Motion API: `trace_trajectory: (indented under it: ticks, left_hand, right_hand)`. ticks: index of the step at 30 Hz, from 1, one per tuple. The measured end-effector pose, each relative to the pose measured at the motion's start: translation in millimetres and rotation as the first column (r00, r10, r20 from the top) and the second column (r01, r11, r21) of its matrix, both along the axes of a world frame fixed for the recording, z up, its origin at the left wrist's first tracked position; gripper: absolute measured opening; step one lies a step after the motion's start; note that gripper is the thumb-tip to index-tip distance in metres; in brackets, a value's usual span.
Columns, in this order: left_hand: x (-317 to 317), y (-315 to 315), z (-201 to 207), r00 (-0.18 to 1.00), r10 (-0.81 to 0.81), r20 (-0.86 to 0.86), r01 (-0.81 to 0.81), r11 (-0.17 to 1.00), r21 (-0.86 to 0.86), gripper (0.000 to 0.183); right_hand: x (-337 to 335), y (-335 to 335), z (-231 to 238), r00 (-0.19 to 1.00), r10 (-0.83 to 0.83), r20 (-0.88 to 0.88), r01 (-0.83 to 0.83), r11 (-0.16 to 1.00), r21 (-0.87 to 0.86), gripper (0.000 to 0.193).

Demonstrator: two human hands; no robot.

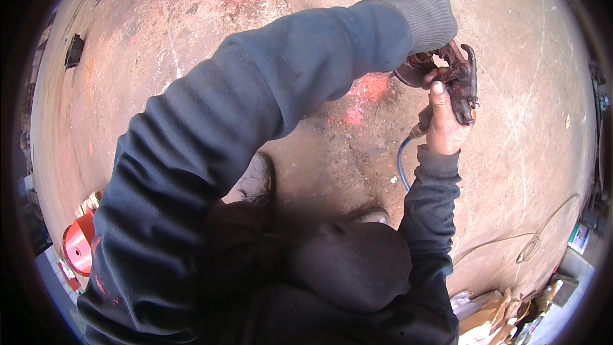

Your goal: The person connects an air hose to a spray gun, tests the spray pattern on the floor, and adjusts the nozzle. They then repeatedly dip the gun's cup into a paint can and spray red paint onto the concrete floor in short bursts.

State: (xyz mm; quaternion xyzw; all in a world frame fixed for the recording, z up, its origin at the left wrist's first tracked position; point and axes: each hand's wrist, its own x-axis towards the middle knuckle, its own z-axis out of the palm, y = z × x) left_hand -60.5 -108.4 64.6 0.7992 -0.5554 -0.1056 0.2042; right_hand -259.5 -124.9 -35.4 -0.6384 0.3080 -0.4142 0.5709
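A dark, paint-crusted spray gun [461, 83] is in my right hand [447, 131], at the upper right. That hand's fingers close round the gun, its thumb lying along the near side. From the gun's lower end a blue hose [401, 160] curves down behind my right forearm. My left arm reaches across to the gun's far side, ending in a grey ribbed knit cuff [421, 9]. Only a little of my left hand [454, 52] shows past the cuff, close against the gun. Its fingers are mostly hidden, so their grip cannot be made out.
Red paint stains mark the concrete floor [511, 147]. A red round metal part [78, 246] stands at lower left. Thin cord [529, 246] lies looped at right, near cardboard and scraps [488, 319]. My shoe [255, 179] shows below my left arm. A small black object [74, 51] lies far left.
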Motion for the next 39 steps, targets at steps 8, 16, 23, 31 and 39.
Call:
trace_trajectory:
  ticks: [8,16,23,31,39]
  left_hand:
    - [2,4,-9,0.982,-0.071,0.177,0.067,0.997,0.028,0.024]
    - [10,9,-14,0.974,-0.085,0.211,0.112,0.987,-0.116,0.026]
    - [13,5,-22,0.996,-0.017,0.088,0.022,0.998,-0.057,0.027]
    - [22,4,-30,0.998,0.057,-0.020,-0.059,0.995,-0.079,0.027]
    - [24,5,-34,0.994,0.081,-0.074,-0.085,0.995,-0.050,0.027]
  right_hand:
    - [3,3,-8,1.000,-0.014,-0.015,0.014,1.000,0.012,0.034]
    - [5,2,-1,0.996,0.077,-0.048,-0.077,0.997,-0.001,0.038]
    - [7,2,-13,0.998,0.061,-0.023,-0.062,0.998,-0.023,0.036]
    - [14,6,-12,0.997,0.069,-0.031,-0.068,0.997,0.028,0.038]
    - [17,2,-12,0.994,0.102,-0.035,-0.102,0.995,-0.007,0.036]
